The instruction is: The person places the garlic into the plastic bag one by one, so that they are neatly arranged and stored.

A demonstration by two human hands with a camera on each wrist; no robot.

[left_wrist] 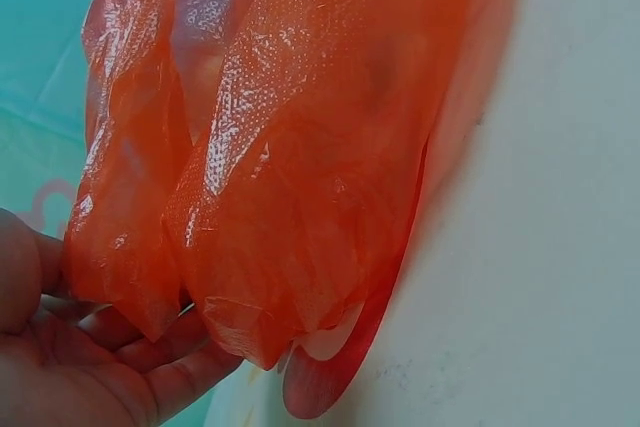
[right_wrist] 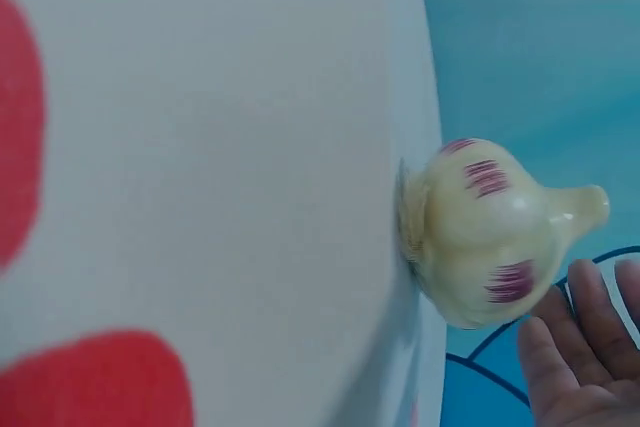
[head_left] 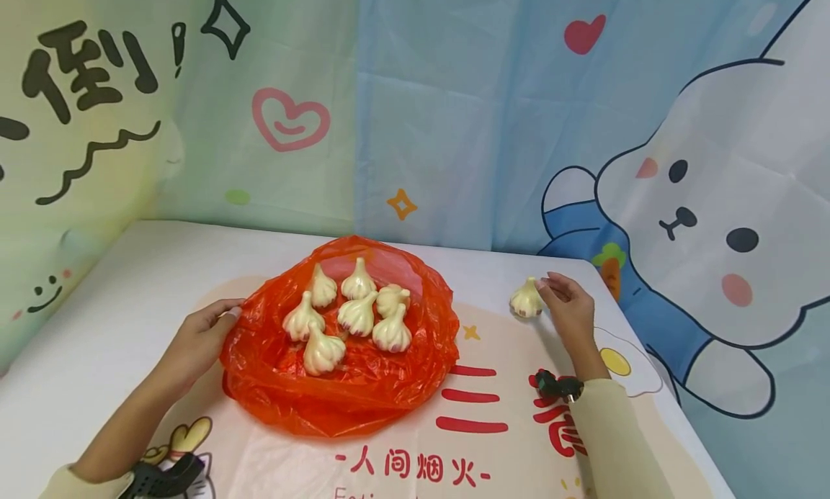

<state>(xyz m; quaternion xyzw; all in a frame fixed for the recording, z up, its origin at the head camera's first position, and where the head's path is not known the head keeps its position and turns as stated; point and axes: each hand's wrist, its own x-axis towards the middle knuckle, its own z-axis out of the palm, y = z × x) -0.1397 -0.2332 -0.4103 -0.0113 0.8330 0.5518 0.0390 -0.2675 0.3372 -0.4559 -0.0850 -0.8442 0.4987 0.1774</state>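
Note:
A red plastic bag (head_left: 337,405) lies spread wide on the table, its rim rolled outward, with several garlic bulbs (head_left: 357,314) inside. My left hand (head_left: 204,340) pinches the bag's left edge between thumb and fingers. In the left wrist view, that hand's fingers (left_wrist: 185,372) pass behind the crinkled plastic. One more garlic bulb (head_left: 527,299), pale with purple streaks (right_wrist: 490,237), stands upright on the table to the right of the bag. Beside its right side is my right hand (head_left: 570,308), fingers loosely bent and not closed round it; whether they touch it, I cannot tell.
The white table (head_left: 97,326) carries a printed cloth with red characters (head_left: 415,464). A patterned curtain (head_left: 421,110) hangs along the back and right. Each wrist wears a dark strap device, such as the left wrist's camera (head_left: 165,477).

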